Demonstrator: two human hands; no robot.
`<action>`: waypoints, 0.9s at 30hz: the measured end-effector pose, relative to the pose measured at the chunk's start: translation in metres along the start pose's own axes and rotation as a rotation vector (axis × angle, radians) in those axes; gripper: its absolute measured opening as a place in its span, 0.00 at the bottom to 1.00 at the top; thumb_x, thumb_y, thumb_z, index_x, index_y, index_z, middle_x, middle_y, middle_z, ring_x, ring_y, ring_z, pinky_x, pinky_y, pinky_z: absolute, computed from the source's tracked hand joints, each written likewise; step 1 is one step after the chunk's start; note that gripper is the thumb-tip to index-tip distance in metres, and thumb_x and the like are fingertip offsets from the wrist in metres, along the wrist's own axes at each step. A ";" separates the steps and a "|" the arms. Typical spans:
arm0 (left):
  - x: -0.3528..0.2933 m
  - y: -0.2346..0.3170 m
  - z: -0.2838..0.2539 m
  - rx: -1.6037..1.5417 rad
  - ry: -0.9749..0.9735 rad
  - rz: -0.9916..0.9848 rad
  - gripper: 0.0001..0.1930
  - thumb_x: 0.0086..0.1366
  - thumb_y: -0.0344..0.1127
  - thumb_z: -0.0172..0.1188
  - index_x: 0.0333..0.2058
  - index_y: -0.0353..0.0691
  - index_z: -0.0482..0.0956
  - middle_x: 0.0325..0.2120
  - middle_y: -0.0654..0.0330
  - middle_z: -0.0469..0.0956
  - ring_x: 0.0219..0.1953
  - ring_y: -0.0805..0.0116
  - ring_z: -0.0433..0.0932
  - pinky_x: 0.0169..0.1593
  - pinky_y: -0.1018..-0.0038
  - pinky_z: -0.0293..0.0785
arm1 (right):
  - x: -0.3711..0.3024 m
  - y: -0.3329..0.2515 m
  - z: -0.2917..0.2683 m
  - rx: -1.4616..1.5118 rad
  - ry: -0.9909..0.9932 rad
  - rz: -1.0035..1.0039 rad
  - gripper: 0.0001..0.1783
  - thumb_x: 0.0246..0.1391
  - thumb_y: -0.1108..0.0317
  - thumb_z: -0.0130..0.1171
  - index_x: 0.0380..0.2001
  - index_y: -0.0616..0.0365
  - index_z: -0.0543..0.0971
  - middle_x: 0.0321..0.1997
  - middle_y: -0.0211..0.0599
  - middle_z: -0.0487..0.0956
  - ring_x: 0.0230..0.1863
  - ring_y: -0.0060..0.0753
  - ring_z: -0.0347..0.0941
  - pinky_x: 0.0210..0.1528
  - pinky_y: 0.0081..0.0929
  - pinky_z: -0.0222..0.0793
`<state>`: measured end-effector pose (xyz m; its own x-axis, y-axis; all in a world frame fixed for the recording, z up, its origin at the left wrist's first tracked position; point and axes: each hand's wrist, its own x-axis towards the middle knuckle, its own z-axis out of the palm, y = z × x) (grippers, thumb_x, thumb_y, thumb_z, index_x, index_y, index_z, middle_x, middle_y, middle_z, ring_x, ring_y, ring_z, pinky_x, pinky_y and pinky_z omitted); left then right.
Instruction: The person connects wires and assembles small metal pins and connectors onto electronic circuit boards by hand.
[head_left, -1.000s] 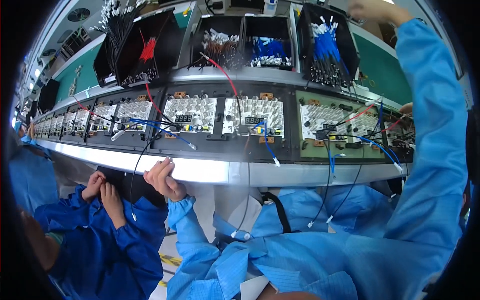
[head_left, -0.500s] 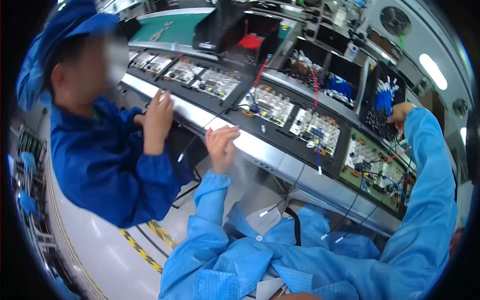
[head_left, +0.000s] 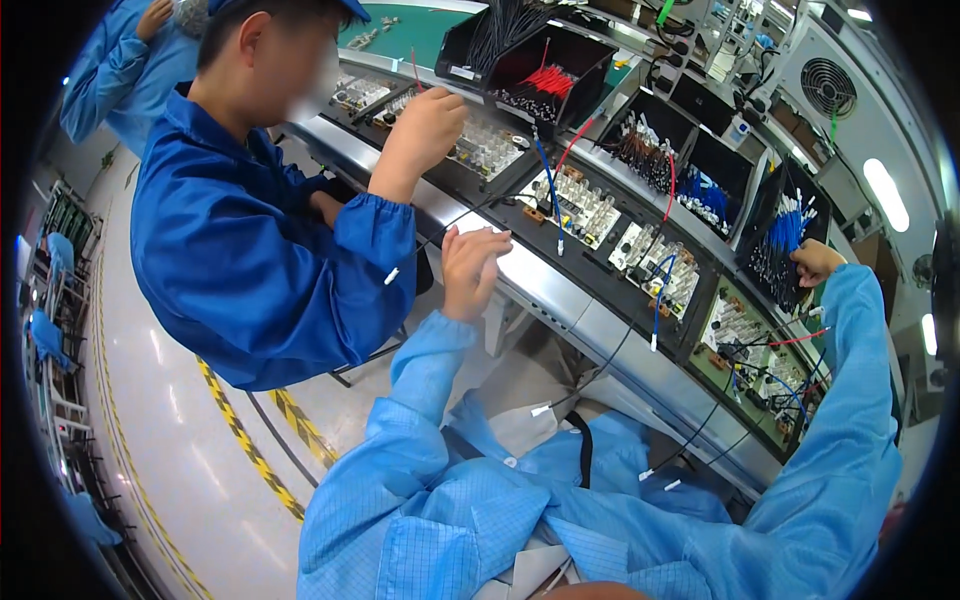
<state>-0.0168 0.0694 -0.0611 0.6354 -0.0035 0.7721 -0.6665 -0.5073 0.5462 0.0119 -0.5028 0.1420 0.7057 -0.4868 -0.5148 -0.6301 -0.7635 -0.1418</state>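
Observation:
My left hand (head_left: 472,270) is by the front metal rail (head_left: 540,275), its fingers loosely stretched and nothing visible in them. Far to the right, my right hand (head_left: 820,262) reaches into a black bin (head_left: 752,245) of wires. Its fingers are curled against a bundle of blue wires (head_left: 787,228) with white ends; what lies between the fingertips is hidden. Below that hand, a circuit board on a green carrier (head_left: 712,385) has red, blue and black wires attached. Left of it stand more circuit boards (head_left: 655,270) in black trays, with loose wires hanging over the rail.
A co-worker in dark blue (head_left: 250,250) stands close on my left, one hand (head_left: 430,128) over the boards. Bins of red wires (head_left: 548,80), brown wires (head_left: 640,150) and blue wires (head_left: 705,195) line the back. A fan unit (head_left: 828,87) stands at the far right.
The view has shifted, so the bench appears further right and lower. The co-worker's hand has moved over the boards. My right hand remains at the wire bin, its fingers curled at the bundle.

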 end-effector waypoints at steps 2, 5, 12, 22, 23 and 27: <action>0.001 -0.001 -0.001 0.000 0.007 -0.002 0.11 0.53 0.26 0.50 0.32 0.45 0.80 0.38 0.66 0.80 0.46 0.64 0.74 0.60 0.62 0.51 | -0.009 -0.011 0.002 0.073 -0.040 -0.058 0.15 0.53 0.62 0.51 0.18 0.59 0.68 0.13 0.31 0.68 0.12 0.27 0.69 0.17 0.24 0.71; -0.002 -0.003 -0.001 -0.007 0.013 -0.017 0.10 0.54 0.27 0.49 0.30 0.44 0.81 0.36 0.64 0.81 0.46 0.64 0.74 0.60 0.63 0.50 | -0.008 -0.004 -0.008 0.131 -0.003 -0.159 0.14 0.51 0.64 0.50 0.17 0.59 0.68 0.14 0.32 0.69 0.12 0.27 0.67 0.14 0.23 0.66; 0.002 0.000 0.001 0.003 0.053 -0.033 0.10 0.54 0.28 0.49 0.29 0.44 0.80 0.35 0.65 0.81 0.45 0.64 0.74 0.60 0.63 0.51 | 0.043 0.052 -0.068 0.012 0.534 -0.517 0.14 0.52 0.66 0.45 0.18 0.62 0.72 0.11 0.35 0.68 0.10 0.27 0.63 0.13 0.25 0.55; -0.001 0.000 -0.009 0.034 0.013 -0.041 0.10 0.57 0.29 0.49 0.32 0.43 0.80 0.37 0.64 0.81 0.47 0.65 0.73 0.62 0.62 0.49 | -0.004 -0.019 -0.066 0.291 0.687 -0.711 0.14 0.60 0.52 0.47 0.32 0.50 0.70 0.22 0.23 0.70 0.15 0.12 0.59 0.13 0.13 0.47; 0.001 0.004 -0.007 0.010 -0.003 -0.023 0.10 0.57 0.29 0.49 0.32 0.43 0.80 0.37 0.64 0.81 0.47 0.65 0.73 0.62 0.62 0.49 | -0.044 -0.032 -0.078 0.203 0.528 -0.677 0.15 0.58 0.49 0.49 0.36 0.49 0.72 0.23 0.21 0.68 0.19 0.11 0.59 0.16 0.14 0.48; -0.015 0.007 -0.016 -0.008 -0.001 -0.028 0.21 0.56 0.22 0.50 0.50 0.38 0.75 0.41 0.56 0.79 0.45 0.62 0.75 0.58 0.63 0.58 | -0.103 -0.113 -0.051 0.250 0.752 -1.091 0.23 0.58 0.48 0.51 0.49 0.51 0.73 0.22 0.19 0.63 0.21 0.11 0.55 0.23 0.14 0.50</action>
<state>-0.0369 0.0796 -0.0637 0.6539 0.0098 0.7565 -0.6517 -0.5007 0.5697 0.0268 -0.3881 0.2545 0.8353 0.1399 0.5318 0.3770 -0.8497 -0.3686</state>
